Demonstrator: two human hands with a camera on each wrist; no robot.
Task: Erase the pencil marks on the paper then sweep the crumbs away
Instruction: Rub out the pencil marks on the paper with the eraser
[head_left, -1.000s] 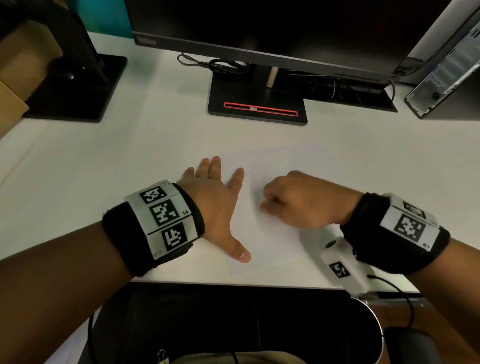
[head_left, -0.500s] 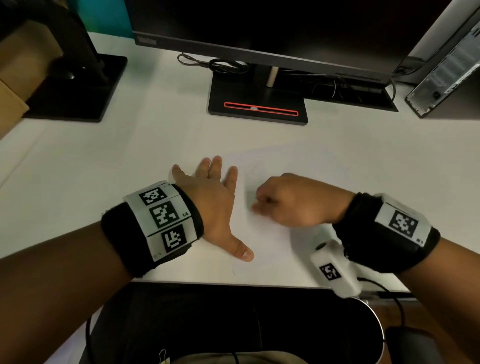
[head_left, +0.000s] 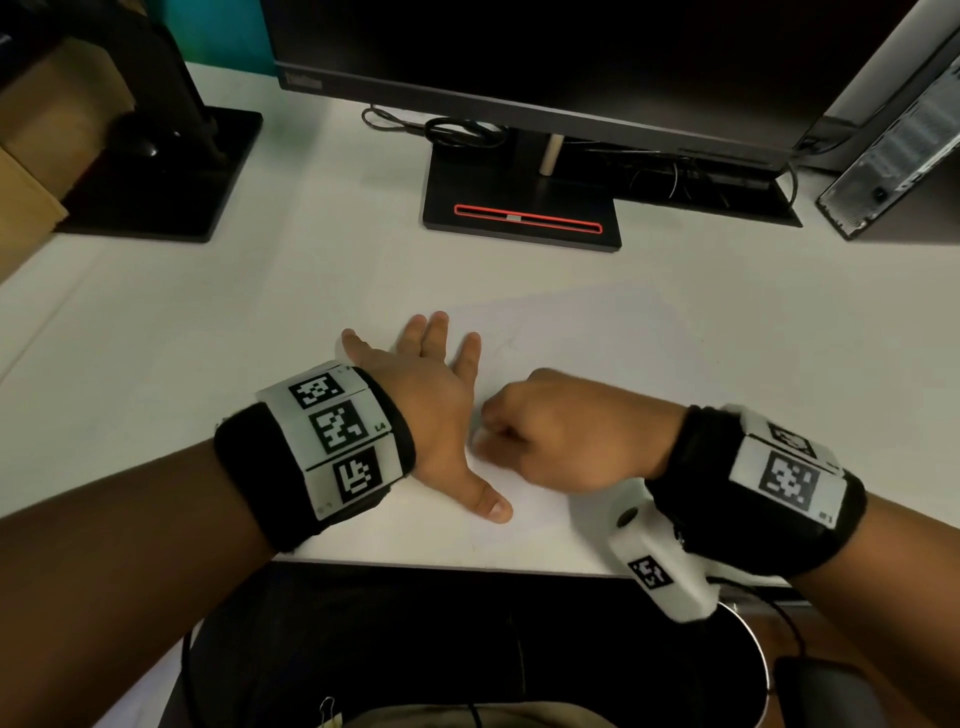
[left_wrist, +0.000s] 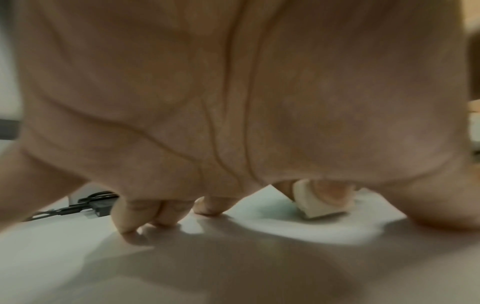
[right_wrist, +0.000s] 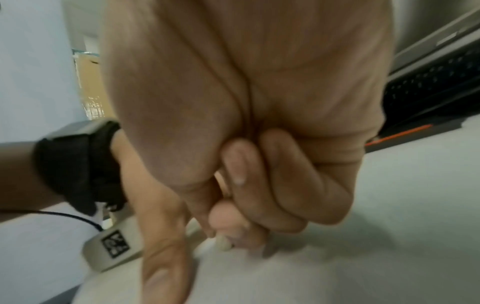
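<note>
I see monitor base (head_left: 522, 205) well beyond the fingertips. Left hand (head_left: 431, 410) flat, fingers spread, pressing paper (head_left: 571, 332). Right hand (head_left: 558, 431) pinches eraser (left_wrist: 322, 202) on the paper beside the left thumb; only the left wrist view shows the eraser clearly.

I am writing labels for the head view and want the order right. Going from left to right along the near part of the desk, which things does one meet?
Left wristband → left hand, flat on the paper → right hand, curled around an eraser → right wristband.
</note>
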